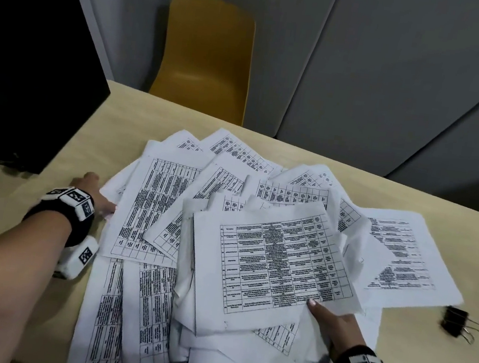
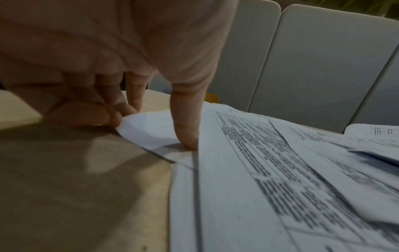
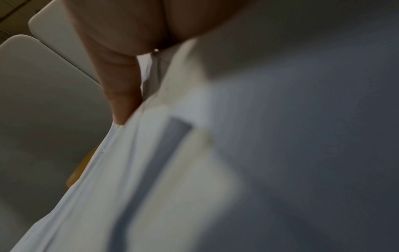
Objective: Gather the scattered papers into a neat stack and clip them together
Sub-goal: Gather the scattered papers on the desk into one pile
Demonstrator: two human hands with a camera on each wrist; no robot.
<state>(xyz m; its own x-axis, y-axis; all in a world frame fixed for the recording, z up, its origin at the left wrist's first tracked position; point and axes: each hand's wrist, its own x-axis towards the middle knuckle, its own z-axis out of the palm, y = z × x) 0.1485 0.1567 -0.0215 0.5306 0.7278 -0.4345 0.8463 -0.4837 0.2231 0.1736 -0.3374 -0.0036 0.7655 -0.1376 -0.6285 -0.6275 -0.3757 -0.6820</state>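
White printed papers (image 1: pixel 254 243), well over a dozen overlapping sheets too tangled for an exact count, are lying fanned across the beige counter (image 1: pixel 32 216). Relative to this heap, one black binder clip (image 1: pixel 456 322) is resting just off its right edge, apart from the sheets, with its two wire handles pointing away from the pile. One yellow chair (image 1: pixel 205 56) is standing beyond the heap's far side, and one black box (image 1: pixel 31 50) is sitting off its far left corner, cut off by the picture's edge.

The left hand (image 1: pixel 92 190) is working at the heap's left edge: in the left wrist view its fingers (image 2: pixel 90 112) are pinching a sheet corner while the thumb is pressing down on the paper. The right hand (image 1: pixel 332 322) is gripping several raised sheets at the heap's near right side, thumb on top and remaining fingers hidden beneath. In the right wrist view only one finger (image 3: pixel 121 95) against blurred paper edges is distinguishable.

Each sheet is carrying ruled tables of dense black text, too blurred to read. Both wrists are wearing black bands bearing square black-and-white coded markers.
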